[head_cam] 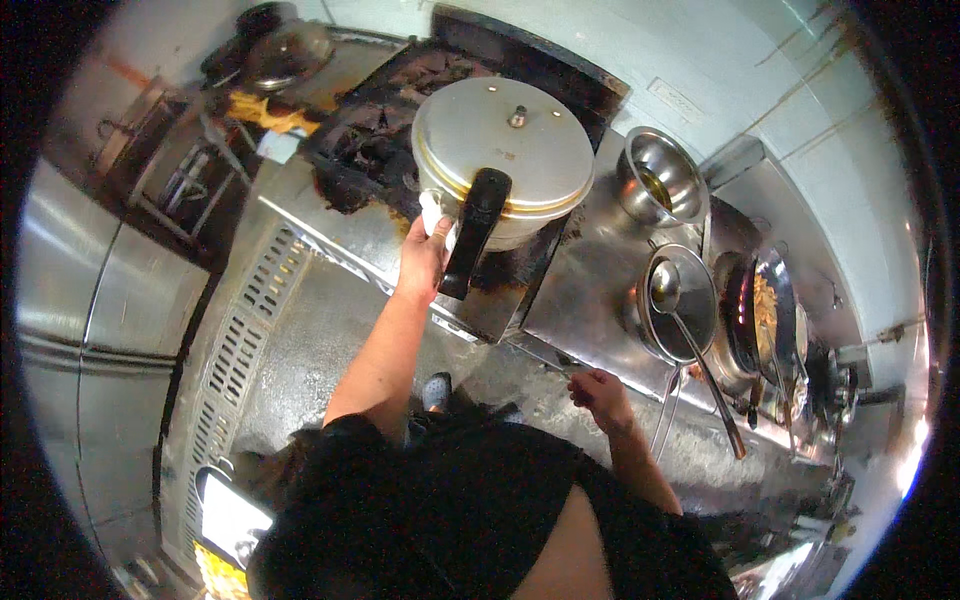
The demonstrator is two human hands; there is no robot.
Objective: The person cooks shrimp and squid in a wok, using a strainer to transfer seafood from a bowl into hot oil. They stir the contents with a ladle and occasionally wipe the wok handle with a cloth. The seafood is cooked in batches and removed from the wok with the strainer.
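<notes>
A large metal pressure cooker [502,150] with its lid on and a long black handle sits on the blackened gas stove [360,150]. My left hand [426,259] is at the cooker's near side, just left of the black handle, its fingers closed on a white cloth [431,212] against the pot. Lower right, my right hand [598,394] hangs near the front edge of the steel counter, fingers curled; whether it holds something thin there I cannot tell.
Right of the stove stand a steel bowl [664,176] with liquid, a strainer [697,292] with a ladle [665,289] on it, and a wok [780,315] with food. Dark pans [289,52] lie at the upper left. A slotted drain cover [247,322] runs along the floor.
</notes>
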